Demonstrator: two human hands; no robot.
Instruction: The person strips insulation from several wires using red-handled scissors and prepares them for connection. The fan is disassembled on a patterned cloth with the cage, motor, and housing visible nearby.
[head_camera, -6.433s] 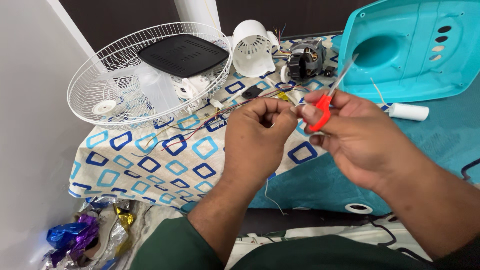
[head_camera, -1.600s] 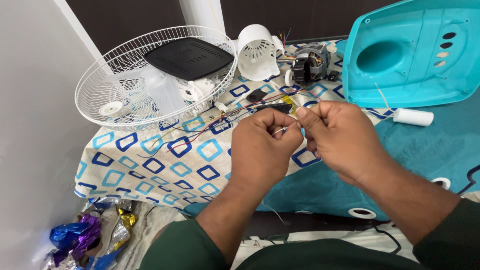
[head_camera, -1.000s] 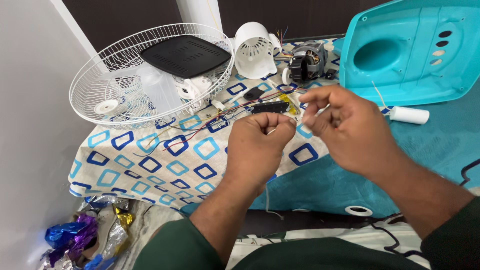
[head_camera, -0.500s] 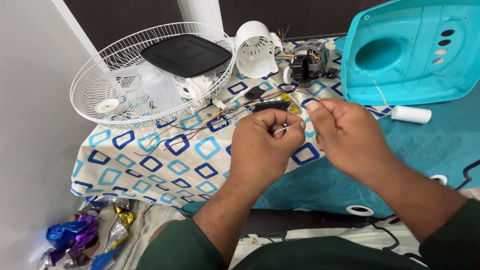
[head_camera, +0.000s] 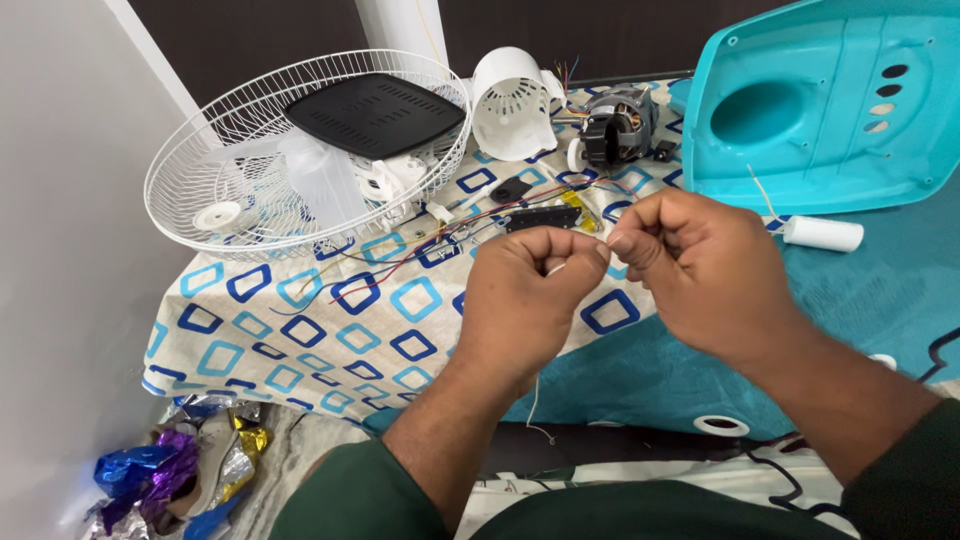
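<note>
We hold a thin white wire (head_camera: 552, 268) pinched between our two hands, just in front of the black switch block (head_camera: 541, 217) that lies on the patterned cloth (head_camera: 300, 330). Our left hand (head_camera: 525, 300) is curled nearly closed, thumb and forefinger nipping the wire; its loose end hangs below the wrist. Our right hand (head_camera: 700, 270) meets it fingertip to fingertip, also closed to a pinch — the two grips sit close together, likely so the short stretch between them stays taut and steady. Red and dark leads (head_camera: 400, 265) trail left of the switch block toward the white fan guard (head_camera: 200, 150), which cradles the clear blades and a black cover. Behind the block sit the bare motor (head_camera: 615, 125) and white motor housing (head_camera: 510, 105); right of it, the teal fan shell (head_camera: 830, 110) and a white capacitor (head_camera: 822, 233).
</note>
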